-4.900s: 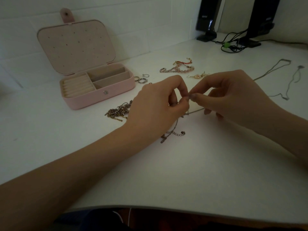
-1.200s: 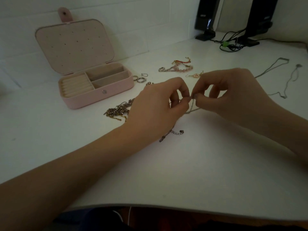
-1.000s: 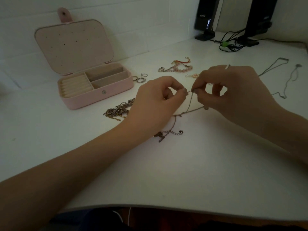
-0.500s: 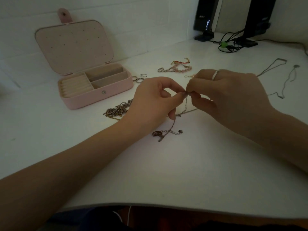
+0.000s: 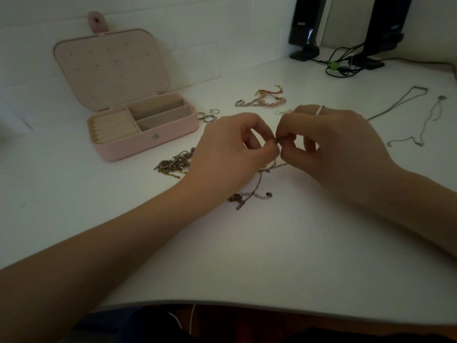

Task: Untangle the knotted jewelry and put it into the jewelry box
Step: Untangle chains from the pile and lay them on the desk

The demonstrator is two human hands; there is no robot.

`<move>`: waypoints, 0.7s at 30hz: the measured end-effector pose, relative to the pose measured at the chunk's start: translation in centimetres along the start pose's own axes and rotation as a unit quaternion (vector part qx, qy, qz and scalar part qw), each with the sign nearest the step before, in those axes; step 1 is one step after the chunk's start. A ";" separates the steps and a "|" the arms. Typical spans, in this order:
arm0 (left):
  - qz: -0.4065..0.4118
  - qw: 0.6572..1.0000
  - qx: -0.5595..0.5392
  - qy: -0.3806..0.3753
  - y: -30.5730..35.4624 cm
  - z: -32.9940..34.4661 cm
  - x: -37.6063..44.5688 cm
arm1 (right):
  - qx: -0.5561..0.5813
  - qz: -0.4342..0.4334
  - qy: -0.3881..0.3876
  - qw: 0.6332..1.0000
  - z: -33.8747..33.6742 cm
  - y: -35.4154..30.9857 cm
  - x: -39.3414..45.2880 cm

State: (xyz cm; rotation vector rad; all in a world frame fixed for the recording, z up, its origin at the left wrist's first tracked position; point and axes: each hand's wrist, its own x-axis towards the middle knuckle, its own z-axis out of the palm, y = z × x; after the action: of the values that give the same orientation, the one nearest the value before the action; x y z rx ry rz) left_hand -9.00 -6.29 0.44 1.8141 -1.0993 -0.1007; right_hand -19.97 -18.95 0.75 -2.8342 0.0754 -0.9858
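Observation:
A thin knotted chain (image 5: 257, 186) hangs from my fingertips down to the white table (image 5: 247, 256), its clasp end lying below my hands. My left hand (image 5: 227, 154) pinches the chain between thumb and forefinger. My right hand (image 5: 331, 142), with a ring on one finger, pinches the same chain right beside it, fingertips almost touching. The pink jewelry box (image 5: 148, 127) stands open at the back left, its compartments bare.
A dark tangled chain (image 5: 174, 164) lies left of my left hand. Rings (image 5: 209, 116) sit by the box; a pink bead bracelet (image 5: 264, 100) lies behind. Thin silver necklaces (image 5: 418, 115) lie at the right. Black speakers (image 5: 306, 26) and cables (image 5: 341, 65) stand at the back.
My hands stayed together over the knot, working it with small finger moves. My right hand rolled so its back and ring face up. The chain's hanging part shifted slightly.

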 end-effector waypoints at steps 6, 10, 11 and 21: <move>0.034 0.999 0.031 0.018 -0.1 0.0 -0.1 | 0.068 0.050 -0.017 0.996 0.1 0.0 -0.1; 0.035 0.998 0.049 0.033 0.0 -0.1 0.0 | 0.064 0.054 -0.017 0.996 0.2 -0.3 -0.1; 0.033 0.998 0.049 0.032 0.0 0.0 0.0 | 0.060 0.054 -0.016 0.997 0.3 -0.3 -0.1; 0.005 0.999 0.033 -0.004 0.2 -0.1 0.0 | 0.054 0.079 -0.030 0.995 0.3 -0.2 -0.2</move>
State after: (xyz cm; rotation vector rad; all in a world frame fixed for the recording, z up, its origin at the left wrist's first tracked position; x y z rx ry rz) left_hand -9.08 -6.25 0.61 1.8670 -1.1284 -0.0661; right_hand -19.94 -18.72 0.47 -2.7080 0.2274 -0.8447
